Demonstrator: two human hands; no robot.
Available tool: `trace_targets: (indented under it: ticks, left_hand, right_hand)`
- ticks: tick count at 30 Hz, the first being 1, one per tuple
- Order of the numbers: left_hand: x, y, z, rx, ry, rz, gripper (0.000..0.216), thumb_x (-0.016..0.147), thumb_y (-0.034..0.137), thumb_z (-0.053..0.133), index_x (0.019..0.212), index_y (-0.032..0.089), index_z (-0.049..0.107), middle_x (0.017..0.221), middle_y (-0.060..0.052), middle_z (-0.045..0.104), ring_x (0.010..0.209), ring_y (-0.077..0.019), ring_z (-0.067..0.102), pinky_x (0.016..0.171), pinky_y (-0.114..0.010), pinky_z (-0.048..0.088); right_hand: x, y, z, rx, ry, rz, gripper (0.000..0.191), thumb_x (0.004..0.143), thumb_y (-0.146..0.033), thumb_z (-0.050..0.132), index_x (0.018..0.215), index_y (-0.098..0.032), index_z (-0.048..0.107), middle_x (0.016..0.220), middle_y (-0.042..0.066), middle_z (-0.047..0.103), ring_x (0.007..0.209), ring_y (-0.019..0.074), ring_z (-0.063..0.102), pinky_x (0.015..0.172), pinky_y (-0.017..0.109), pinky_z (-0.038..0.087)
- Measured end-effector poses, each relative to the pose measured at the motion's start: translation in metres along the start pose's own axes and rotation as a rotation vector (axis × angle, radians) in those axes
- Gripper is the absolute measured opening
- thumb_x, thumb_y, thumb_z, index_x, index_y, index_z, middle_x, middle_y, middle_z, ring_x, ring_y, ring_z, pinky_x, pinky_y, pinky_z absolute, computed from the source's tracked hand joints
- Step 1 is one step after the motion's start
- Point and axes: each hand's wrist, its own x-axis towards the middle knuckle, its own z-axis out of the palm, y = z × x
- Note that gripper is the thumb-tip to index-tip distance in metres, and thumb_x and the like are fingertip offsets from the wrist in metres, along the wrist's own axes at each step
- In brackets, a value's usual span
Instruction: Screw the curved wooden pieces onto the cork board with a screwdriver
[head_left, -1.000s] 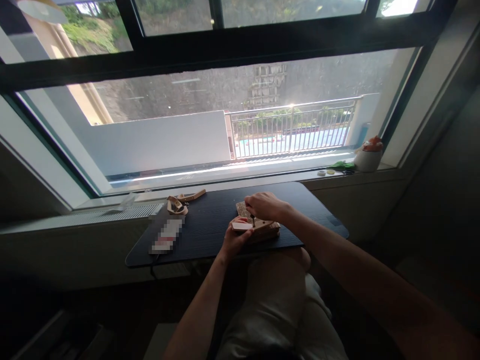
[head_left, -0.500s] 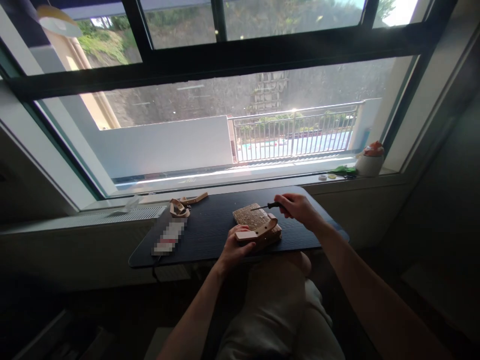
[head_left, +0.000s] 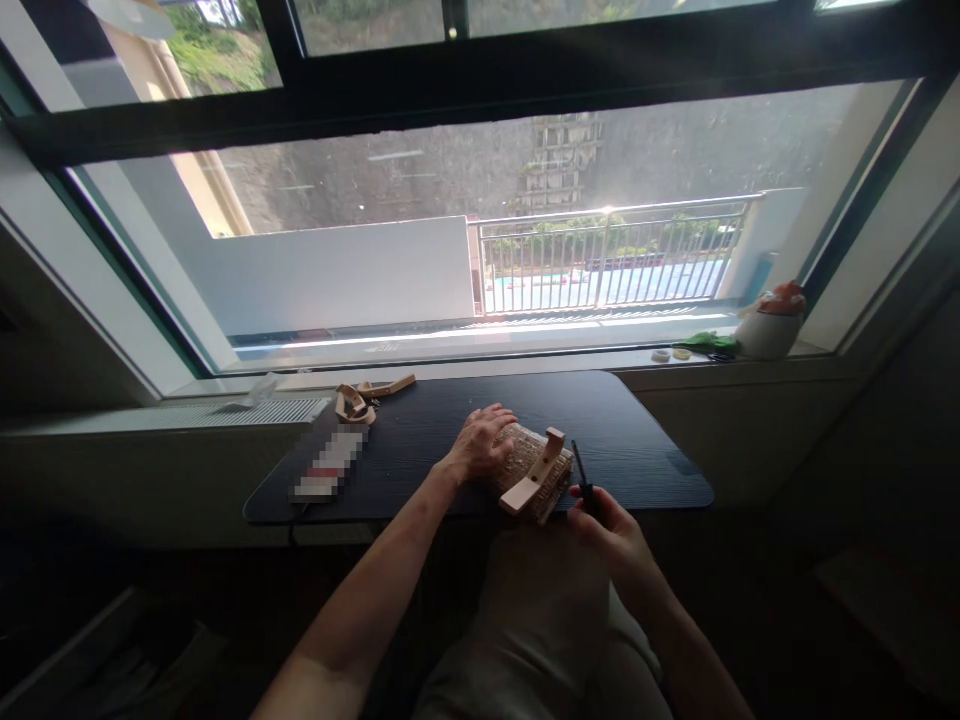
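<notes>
A tan woven purse-like block [head_left: 523, 452] lies at the table's near edge, turned at a slant. Across its right part runs a curved, pale leather-like strap [head_left: 534, 478] with dark holes or studs. My left hand [head_left: 480, 445] rests on the block's left side, fingers stretched out over its far edge. Just right of the block, my right hand [head_left: 611, 530] grips the black handle of a thin pointed tool [head_left: 578, 462], like a screwdriver or an awl. Its dark shaft points up and away, close beside the block's right edge.
The dark table [head_left: 637, 440] stands below a window. At its left lie more tan straps [head_left: 354, 403] with small metal parts and a blurred-out flat item [head_left: 330, 468]. A white pot [head_left: 771, 325] and a green item [head_left: 701, 341] sit on the right of the sill.
My right hand has drawn the tool down and nearer, from above the block to its right side. My left hand has left the strap for the block's far left. The block has turned.
</notes>
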Motion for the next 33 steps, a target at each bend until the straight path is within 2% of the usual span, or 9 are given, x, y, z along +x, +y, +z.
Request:
trace_targets:
  ticks: [2,4,7,10,15,21,25,30,33]
  left_hand:
    - [0.002,0.006,0.010,0.061,-0.038,-0.034,0.038,0.076,0.034,0.056,0.113,0.025,0.059,0.124,-0.006,0.056,0.123,-0.0261,0.040,0.107,-0.045,0.021]
    - [-0.007,0.017,0.018,0.142,0.000,-0.073,0.034,0.080,0.037,0.051,0.111,0.026,0.059,0.123,-0.007,0.056,0.118,-0.0262,0.042,0.105,-0.044,0.022]
    - [-0.028,0.037,0.022,0.276,0.128,-0.160,0.035,0.080,0.044,0.050,0.107,0.023,0.061,0.106,-0.011,0.060,0.105,-0.0287,0.047,0.100,-0.044,0.024]
    - [-0.040,0.048,0.020,0.333,0.120,-0.207,0.041,0.078,0.052,0.050,0.102,0.021,0.063,0.095,-0.013,0.060,0.098,-0.0300,0.048,0.096,-0.045,0.025]
    - [-0.041,0.045,0.020,0.233,0.085,-0.214,0.046,0.079,0.053,0.049,0.111,0.022,0.059,0.099,-0.010,0.060,0.098,-0.0278,0.050,0.099,-0.042,0.021]
    - [-0.044,0.040,0.025,0.162,0.155,-0.210,0.047,0.076,0.053,0.054,0.113,0.024,0.059,0.104,-0.008,0.060,0.102,-0.0279,0.049,0.102,-0.042,0.019]
    - [-0.046,0.044,0.025,0.263,0.113,-0.216,0.051,0.079,0.054,0.049,0.118,0.022,0.055,0.109,-0.009,0.058,0.106,-0.0282,0.047,0.102,-0.044,0.019]
    - [-0.044,0.053,0.020,0.394,0.014,-0.271,0.050,0.083,0.054,0.040,0.119,0.021,0.051,0.112,-0.008,0.057,0.108,-0.0253,0.045,0.101,-0.043,0.023]
    - [-0.042,0.055,0.019,0.435,-0.020,-0.294,0.051,0.084,0.055,0.037,0.119,0.020,0.051,0.114,-0.008,0.056,0.109,-0.0246,0.045,0.101,-0.043,0.025]
  right_hand:
    - [-0.014,0.002,0.013,-0.128,0.090,-0.115,0.033,0.067,-0.041,0.067,0.090,-0.019,0.059,0.064,-0.002,0.056,0.054,0.0126,0.053,0.052,0.025,0.046]
    - [-0.027,0.003,0.023,-0.219,0.159,-0.190,0.032,0.070,-0.040,0.063,0.095,-0.022,0.058,0.070,0.000,0.061,0.062,0.0154,0.058,0.059,0.027,0.050]
    - [-0.040,0.004,0.031,-0.256,0.176,-0.210,0.040,0.072,-0.039,0.062,0.110,-0.025,0.055,0.086,0.003,0.066,0.074,0.0179,0.063,0.066,0.028,0.052]
    - [-0.041,0.007,0.029,-0.332,0.195,-0.253,0.041,0.073,-0.035,0.063,0.111,-0.025,0.055,0.093,0.003,0.068,0.072,0.0175,0.065,0.066,0.028,0.053]
    - [-0.033,0.015,0.023,-0.459,0.229,-0.356,0.022,0.077,-0.032,0.060,0.097,-0.024,0.061,0.089,0.004,0.070,0.076,0.0199,0.067,0.068,0.028,0.054]
    - [-0.034,0.024,0.016,-0.531,0.235,-0.378,0.020,0.078,-0.032,0.058,0.098,-0.028,0.060,0.091,0.002,0.070,0.081,0.0214,0.067,0.070,0.032,0.055]
    - [-0.036,0.029,0.013,-0.571,0.234,-0.404,0.021,0.079,-0.028,0.057,0.099,-0.028,0.059,0.090,0.001,0.070,0.079,0.0199,0.067,0.071,0.031,0.055]
    - [-0.034,0.032,0.013,-0.550,0.259,-0.584,0.027,0.078,-0.021,0.059,0.105,-0.024,0.056,0.091,0.000,0.069,0.077,0.0165,0.067,0.068,0.025,0.054]
    - [-0.030,0.031,0.010,-0.564,0.257,-0.616,0.029,0.077,-0.021,0.062,0.105,-0.024,0.056,0.091,0.000,0.069,0.075,0.0146,0.067,0.066,0.022,0.054]
